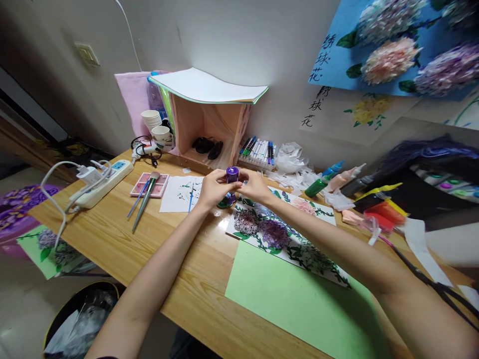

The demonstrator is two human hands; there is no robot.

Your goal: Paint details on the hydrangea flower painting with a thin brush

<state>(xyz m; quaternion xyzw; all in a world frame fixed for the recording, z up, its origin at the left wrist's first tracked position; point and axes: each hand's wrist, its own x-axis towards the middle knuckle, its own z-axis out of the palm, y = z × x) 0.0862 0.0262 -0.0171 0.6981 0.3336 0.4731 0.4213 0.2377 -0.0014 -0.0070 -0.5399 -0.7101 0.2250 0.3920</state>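
Observation:
Both hands meet over the middle of the desk around a purple bottle, whose round end points up. My left hand grips it from the left, fingers curled. From the right, my right hand closes on the same bottle. Just beneath the hands is a small paint-stained dish with green and purple on it, partly hidden. Under my right forearm lies a white panel with painted hydrangeas, overlapping a green sheet.
On the left are a power strip, a pink palette, brushes and a paint-marked paper. Behind stand paper cups, a pink box and markers. Paint bottles and crumpled tissue sit right.

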